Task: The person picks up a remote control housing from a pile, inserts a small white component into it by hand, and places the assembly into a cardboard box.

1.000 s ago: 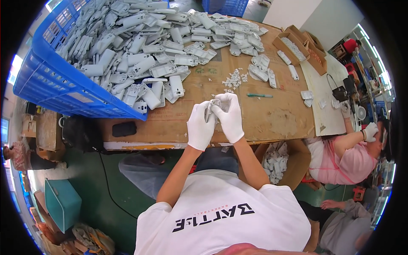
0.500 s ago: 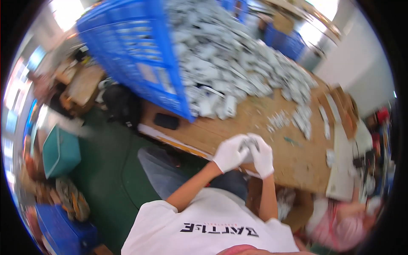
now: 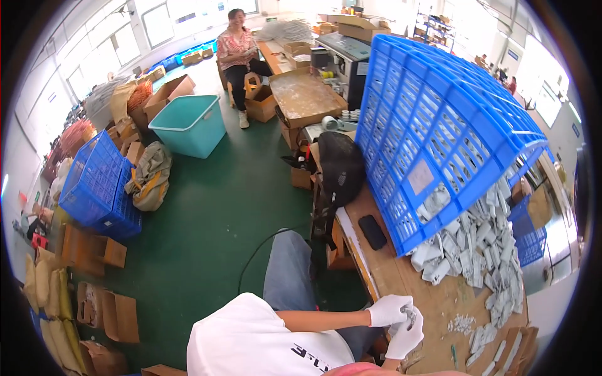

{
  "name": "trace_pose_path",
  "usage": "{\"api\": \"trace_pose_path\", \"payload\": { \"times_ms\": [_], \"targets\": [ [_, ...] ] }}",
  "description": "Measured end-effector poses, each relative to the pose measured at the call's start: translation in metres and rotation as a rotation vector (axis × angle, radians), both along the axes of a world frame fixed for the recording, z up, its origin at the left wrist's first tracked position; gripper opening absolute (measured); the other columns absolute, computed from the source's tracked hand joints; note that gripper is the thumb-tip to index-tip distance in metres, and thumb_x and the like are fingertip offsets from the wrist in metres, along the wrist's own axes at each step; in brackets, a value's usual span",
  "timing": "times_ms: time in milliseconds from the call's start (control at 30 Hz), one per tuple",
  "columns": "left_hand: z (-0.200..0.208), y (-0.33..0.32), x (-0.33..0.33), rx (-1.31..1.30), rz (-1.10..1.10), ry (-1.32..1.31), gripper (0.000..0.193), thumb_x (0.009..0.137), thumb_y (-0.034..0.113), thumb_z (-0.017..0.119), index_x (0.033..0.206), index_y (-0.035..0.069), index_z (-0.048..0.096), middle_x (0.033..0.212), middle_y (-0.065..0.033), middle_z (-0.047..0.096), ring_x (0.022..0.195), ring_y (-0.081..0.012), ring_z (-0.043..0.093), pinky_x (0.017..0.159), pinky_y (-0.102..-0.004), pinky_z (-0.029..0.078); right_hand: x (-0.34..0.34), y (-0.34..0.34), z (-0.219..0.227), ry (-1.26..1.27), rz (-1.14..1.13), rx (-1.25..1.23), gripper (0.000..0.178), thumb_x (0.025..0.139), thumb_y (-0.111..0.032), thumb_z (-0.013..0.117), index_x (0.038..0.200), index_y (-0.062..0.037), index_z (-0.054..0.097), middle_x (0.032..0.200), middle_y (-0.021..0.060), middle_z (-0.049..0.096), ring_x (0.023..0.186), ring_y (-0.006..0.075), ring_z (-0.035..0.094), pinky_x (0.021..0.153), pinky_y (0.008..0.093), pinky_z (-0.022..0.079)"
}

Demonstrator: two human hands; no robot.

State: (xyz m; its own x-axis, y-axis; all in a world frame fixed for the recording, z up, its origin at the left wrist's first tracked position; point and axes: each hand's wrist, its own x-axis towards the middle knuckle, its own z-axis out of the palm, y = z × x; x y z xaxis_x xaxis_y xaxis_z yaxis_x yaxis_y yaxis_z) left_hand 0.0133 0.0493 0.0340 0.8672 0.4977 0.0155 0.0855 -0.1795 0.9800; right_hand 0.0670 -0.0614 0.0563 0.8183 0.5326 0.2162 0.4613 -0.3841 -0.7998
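At the table (image 3: 434, 313), our left hand (image 3: 386, 311) and right hand (image 3: 405, 338) still grip a grey part (image 3: 411, 317); our view swung left, handling presumably uninterrupted.

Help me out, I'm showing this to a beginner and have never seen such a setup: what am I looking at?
No machine here: a person works bare-armed in white gloves. The camera sits on their head; its fisheye lens bends straight edges. The left hand and right hand meet at the edge of a brown table, seemingly pinching a small greyish piece, mostly hidden by fingers. On the table are a blue crate, a pile of pale grey parts, a dark flat object, scattered white bits and a slim green stick.
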Motion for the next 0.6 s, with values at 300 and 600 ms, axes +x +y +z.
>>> {"api": "trace_pose_path", "payload": {
  "times_ms": [300,600],
  "targets": [
    [0.004,0.022,-0.012,-0.014,0.019,0.023,0.015,0.077,0.016,0.063,0.085,0.006,0.055,0.078,-0.0150,0.063,0.074,-0.0338,0.062,0.065,-0.0398,0.046,-0.004,0.019,-0.003,0.007,0.037,0.012,0.020,0.088,0.001,0.056,0.104,0.0011,0.068,0.088,0.0145,0.073,0.084,0.0264,0.070,0.080,0.0364,0.053],
    [0.000,0.025,-0.016,-0.072,0.047,-0.034,0.012,0.080,0.014,0.062,0.087,0.006,0.057,0.082,-0.0168,0.065,0.080,-0.0373,0.063,0.069,-0.0431,0.047,-0.006,0.024,0.003,-0.036,0.035,-0.064,0.022,0.090,0.001,0.054,0.108,0.0013,0.066,0.093,0.0150,0.072,0.085,0.0267,0.069,0.080,0.0370,0.053]
  ]
}}
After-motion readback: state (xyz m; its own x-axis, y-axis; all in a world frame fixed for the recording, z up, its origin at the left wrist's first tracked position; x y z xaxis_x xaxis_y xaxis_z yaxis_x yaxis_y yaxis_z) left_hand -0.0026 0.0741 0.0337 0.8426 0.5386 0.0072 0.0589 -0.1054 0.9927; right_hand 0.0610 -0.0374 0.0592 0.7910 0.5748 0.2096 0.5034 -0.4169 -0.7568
